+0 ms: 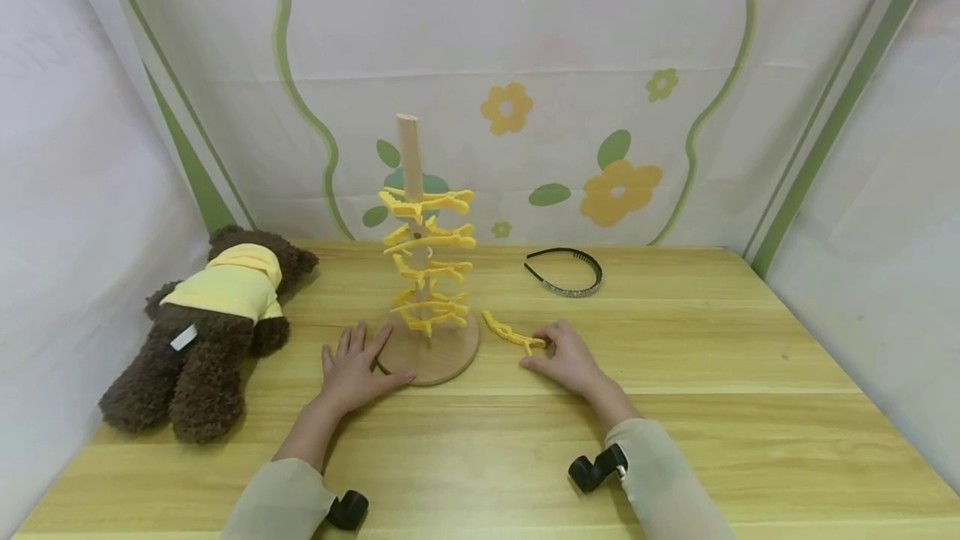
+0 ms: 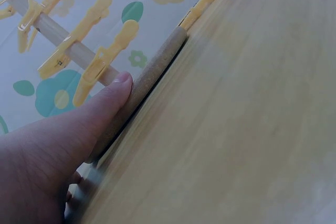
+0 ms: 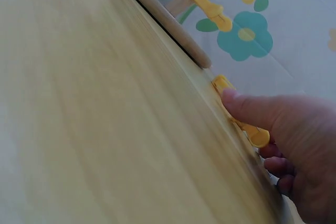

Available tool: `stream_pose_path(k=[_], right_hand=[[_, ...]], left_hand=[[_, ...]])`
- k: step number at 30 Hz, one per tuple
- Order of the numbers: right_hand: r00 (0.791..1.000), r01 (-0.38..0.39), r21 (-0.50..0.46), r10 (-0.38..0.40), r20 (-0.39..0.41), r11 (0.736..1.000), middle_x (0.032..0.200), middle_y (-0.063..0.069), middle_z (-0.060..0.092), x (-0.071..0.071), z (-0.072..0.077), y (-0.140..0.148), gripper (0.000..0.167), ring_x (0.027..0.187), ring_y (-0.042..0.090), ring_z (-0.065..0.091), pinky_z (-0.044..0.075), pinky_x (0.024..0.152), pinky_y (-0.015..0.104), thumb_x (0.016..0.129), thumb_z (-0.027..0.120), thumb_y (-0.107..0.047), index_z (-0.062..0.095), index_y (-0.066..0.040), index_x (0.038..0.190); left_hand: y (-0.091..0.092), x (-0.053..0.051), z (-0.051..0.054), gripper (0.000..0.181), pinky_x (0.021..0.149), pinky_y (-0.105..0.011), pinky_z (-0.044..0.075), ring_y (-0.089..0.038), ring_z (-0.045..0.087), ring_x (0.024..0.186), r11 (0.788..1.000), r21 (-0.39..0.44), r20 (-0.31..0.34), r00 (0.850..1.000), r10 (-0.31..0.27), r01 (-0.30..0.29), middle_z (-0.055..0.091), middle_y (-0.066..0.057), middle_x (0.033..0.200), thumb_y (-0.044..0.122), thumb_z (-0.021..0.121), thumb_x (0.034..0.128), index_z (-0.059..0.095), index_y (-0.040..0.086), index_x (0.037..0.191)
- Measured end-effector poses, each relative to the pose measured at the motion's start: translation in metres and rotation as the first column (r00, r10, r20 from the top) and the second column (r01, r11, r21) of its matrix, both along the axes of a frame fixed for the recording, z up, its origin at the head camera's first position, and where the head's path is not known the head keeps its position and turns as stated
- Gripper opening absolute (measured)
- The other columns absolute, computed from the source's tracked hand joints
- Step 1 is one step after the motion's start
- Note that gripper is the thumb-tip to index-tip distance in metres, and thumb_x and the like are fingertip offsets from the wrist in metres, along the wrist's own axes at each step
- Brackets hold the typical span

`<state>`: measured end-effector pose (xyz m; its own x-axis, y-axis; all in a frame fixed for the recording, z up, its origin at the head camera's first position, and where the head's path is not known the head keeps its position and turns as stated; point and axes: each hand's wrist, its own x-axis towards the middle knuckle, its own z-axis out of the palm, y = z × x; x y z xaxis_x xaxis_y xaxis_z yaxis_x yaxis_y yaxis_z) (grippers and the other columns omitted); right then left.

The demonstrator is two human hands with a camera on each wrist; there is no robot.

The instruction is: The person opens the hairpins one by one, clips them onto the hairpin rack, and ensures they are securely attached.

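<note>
A wooden post (image 1: 410, 158) stands upright on a round wooden base (image 1: 442, 369), with several yellow hair clips (image 1: 450, 237) sticking out from it in tiers. My left hand (image 1: 358, 373) rests at the left front of the base, fingers spread. In the left wrist view its thumb (image 2: 113, 95) lies over the base's rim. To the right of the base, my right hand (image 1: 567, 358) pinches one end of a loose yellow hair clip (image 1: 510, 335) at table level. The right wrist view shows the thumb (image 3: 247, 106) against this clip, the other fingers curled below.
A brown teddy bear (image 1: 217, 327) in a yellow top lies at the left of the wooden table (image 1: 720, 440). Behind my right hand lies a black headband (image 1: 573, 290) with a glittery band. A patterned cloth (image 1: 450, 40) hangs along the table's back edge.
</note>
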<state>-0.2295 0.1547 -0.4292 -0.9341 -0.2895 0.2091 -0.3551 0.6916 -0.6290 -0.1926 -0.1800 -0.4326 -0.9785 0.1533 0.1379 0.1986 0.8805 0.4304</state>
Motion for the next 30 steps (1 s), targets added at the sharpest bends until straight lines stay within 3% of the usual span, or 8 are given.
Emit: stream_pose_path(k=[10,19,24,30], right_hand=[[0.999,0.036,-0.066,-0.034,0.024,0.997,0.086,0.007,0.048,0.001,0.004,0.002,0.037,0.072,0.017,0.043,0.037,0.062,0.029,0.071,0.072,-0.02,0.059,0.002,0.097],[0.998,0.027,-0.113,-0.02,0.064,0.993,0.081,0.006,0.054,-0.006,0.008,0.009,0.032,0.07,0.016,0.051,0.042,0.06,0.028,0.08,0.061,-0.01,0.054,0.006,0.107],[0.997,-0.034,-0.11,0.041,0.067,0.993,0.086,0.01,0.054,-0.005,0.021,0.014,0.03,0.076,0.02,0.05,0.043,0.065,0.031,0.084,0.055,-0.005,0.051,0.009,0.111],[0.996,-0.093,-0.077,0.094,0.006,0.993,0.091,0.011,0.052,-0.005,0.043,0.025,0.028,0.08,0.021,0.048,0.042,0.068,0.034,0.087,0.051,-0.005,0.051,0.007,0.112]], left_hand=[[0.001,0.0,0.001,0.091,0.085,-0.065,-0.005,-0.046,0.003,0.122,1.0,-0.006,0.002,1.0,-0.013,0.013,0.013,-0.028,0.136,0.069,0.049,0.0673,0.029,0.014,0.136],[0.0,-0.001,0.0,0.091,0.086,-0.064,-0.006,-0.045,0.003,0.123,1.0,-0.013,0.006,1.0,-0.005,0.006,0.013,-0.027,0.137,0.07,0.048,0.0676,0.028,0.015,0.137],[0.001,0.0,0.0,0.09,0.087,-0.064,-0.005,-0.044,0.002,0.123,1.0,-0.008,-0.003,1.0,0.003,-0.003,0.013,-0.027,0.137,0.069,0.05,0.067,0.029,0.016,0.137],[0.001,0.0,0.0,0.091,0.087,-0.064,-0.005,-0.044,0.002,0.123,1.0,-0.01,0.0,1.0,0.006,-0.006,0.013,-0.027,0.137,0.069,0.05,0.0665,0.029,0.016,0.137]])
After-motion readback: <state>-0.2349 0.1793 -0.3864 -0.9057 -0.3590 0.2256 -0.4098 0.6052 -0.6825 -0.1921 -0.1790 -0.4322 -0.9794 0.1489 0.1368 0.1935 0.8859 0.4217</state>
